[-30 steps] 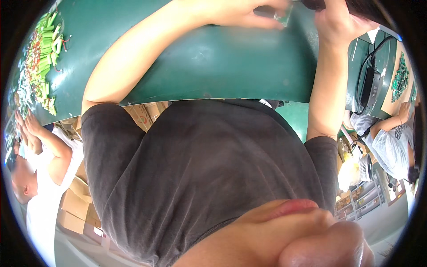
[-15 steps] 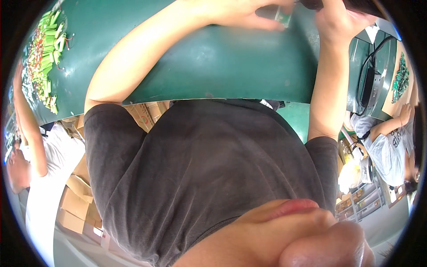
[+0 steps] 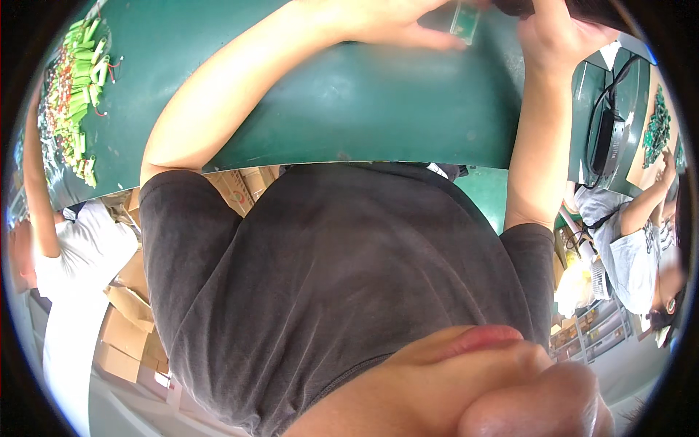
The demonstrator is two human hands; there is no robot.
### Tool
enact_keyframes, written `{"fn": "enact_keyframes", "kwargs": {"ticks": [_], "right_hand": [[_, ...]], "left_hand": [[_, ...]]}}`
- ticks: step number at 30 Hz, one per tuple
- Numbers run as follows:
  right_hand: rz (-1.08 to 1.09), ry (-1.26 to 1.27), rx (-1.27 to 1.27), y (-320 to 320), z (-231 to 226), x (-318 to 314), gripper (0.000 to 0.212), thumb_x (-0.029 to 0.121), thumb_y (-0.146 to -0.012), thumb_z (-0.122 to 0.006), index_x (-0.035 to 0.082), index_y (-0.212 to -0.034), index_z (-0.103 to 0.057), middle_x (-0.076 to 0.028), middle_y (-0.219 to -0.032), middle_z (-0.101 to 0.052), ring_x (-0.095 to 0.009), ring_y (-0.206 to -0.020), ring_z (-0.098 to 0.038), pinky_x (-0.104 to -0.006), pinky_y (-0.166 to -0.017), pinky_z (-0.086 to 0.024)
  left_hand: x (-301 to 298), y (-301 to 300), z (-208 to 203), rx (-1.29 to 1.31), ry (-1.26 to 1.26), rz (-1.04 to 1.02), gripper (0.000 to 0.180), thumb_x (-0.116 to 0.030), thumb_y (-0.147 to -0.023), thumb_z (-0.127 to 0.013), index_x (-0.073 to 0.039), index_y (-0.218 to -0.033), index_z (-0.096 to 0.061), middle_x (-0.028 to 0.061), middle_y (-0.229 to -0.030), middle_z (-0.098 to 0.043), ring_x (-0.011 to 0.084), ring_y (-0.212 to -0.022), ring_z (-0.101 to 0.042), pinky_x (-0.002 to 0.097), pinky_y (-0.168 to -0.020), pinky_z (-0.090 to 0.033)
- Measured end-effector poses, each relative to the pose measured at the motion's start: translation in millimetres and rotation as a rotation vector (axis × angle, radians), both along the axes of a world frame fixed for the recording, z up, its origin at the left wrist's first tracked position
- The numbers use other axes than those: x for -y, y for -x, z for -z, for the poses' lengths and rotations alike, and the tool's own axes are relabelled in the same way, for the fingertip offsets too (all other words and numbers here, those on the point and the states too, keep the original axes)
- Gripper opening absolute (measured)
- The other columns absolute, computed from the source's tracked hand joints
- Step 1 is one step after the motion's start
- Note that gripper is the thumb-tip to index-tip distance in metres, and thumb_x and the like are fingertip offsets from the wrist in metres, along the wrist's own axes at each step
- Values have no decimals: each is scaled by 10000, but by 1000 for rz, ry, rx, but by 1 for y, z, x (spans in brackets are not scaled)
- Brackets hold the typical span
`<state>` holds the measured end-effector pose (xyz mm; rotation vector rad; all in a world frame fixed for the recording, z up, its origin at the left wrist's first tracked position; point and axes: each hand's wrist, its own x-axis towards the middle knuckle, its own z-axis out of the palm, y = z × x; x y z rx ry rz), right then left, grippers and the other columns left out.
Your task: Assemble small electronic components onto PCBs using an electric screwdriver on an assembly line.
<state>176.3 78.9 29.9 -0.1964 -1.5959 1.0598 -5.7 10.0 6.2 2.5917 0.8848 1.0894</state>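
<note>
Rightmost worker's arm (image 3: 643,210) has shifted near the green table (image 3: 357,109); whether hands (image 3: 397,22) (image 3: 555,38) grip, I cannot tell.

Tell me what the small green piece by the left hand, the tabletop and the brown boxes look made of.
Small green piece: possibly plastic or circuit board, perhaps glossy given its pale edges; too blurred to settle.
Tabletop: perhaps rubber matting or laminate, semi-gloss, from its smooth green face and soft highlights.
Brown boxes: likely cardboard, matte, from the tan colour and folded flaps.
</note>
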Motion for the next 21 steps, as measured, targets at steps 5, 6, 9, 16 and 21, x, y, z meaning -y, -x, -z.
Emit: {"fn": "enact_keyframes", "kwargs": {"ticks": [5,6,9,16,21], "right_hand": [[-17,17,35,-1,-7,3,713,-155,-840,-517,52,-1498,-338,-110,-958,-581,-114,-599,-580,-239,-560,-513],[-16,6,42,-2,-8,3,713,-156,-839,-518,50,-1497,-337,-110,-957,-581,-114,-599,-581,-240,-560,-516],[11,-21,38,-1,-3,2,712,-157,-838,-519,43,-1496,-334,-111,-957,-582,-113,-598,-583,-239,-559,-518],[0,-10,29,0,-6,4,729,-157,-835,-523,30,-1508,-315,-110,-951,-577,-114,-594,-583,-236,-559,-519],[57,-40,-9,2,-3,4,738,-161,-834,-520,28,-1516,-311,-111,-957,-575,-118,-592,-581,-239,-558,-519]], "left_hand": [[0,2,1,-21,-6,-6,471,-252,-732,-849,-44,-1090,-626,183,-1330,-562,368,-1196,-550,439,-1005,-511],[0,1,2,-4,-4,5,435,-250,-731,-849,-47,-1056,-643,182,-1331,-562,366,-1197,-550,439,-1004,-511],[0,2,1,-11,29,3,380,-248,-729,-850,-48,-993,-665,182,-1332,-562,366,-1192,-554,441,-1001,-515],[1,1,-2,-32,12,-1,373,-244,-728,-849,-48,-988,-667,183,-1334,-562,366,-1182,-561,442,-993,-521],[0,2,-3,-35,26,14,357,-247,-726,-850,-51,-977,-689,186,-1339,-563,366,-1182,-563,441,-990,-523]]}}
